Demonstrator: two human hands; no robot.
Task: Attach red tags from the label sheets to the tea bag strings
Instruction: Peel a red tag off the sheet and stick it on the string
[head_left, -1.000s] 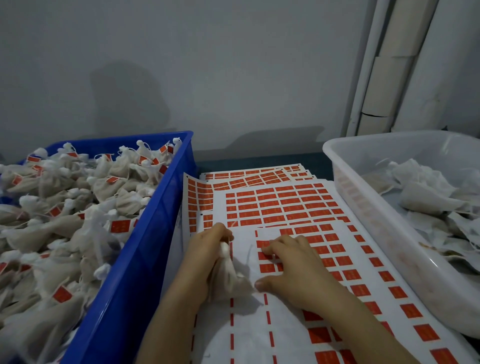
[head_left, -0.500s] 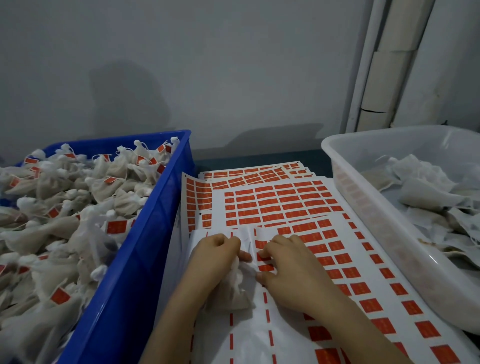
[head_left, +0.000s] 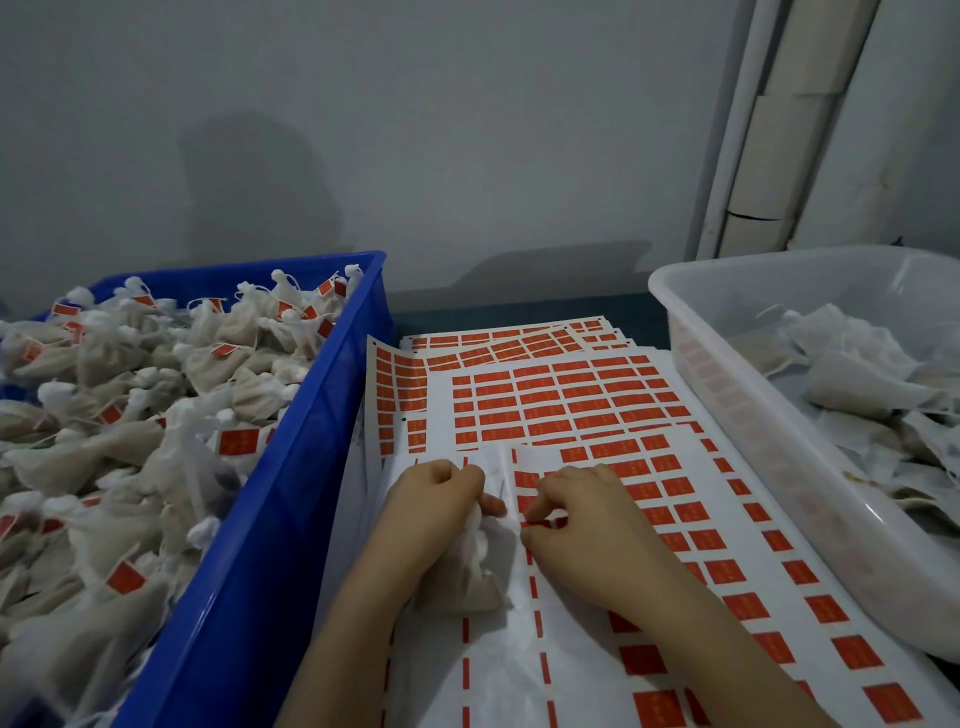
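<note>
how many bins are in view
2: a blue crate at left piled with tagged tea bags, a white tub at right holding untagged tea bags; none looks hidden.

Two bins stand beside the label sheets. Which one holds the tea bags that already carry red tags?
The blue bin on the left: red tags show among its bags. The bags in the white bin on the right show none.

Hands (head_left: 436, 512) (head_left: 582, 525) x2, bins (head_left: 291, 493) (head_left: 727, 364) x2, held bag (head_left: 467, 577) x1
</note>
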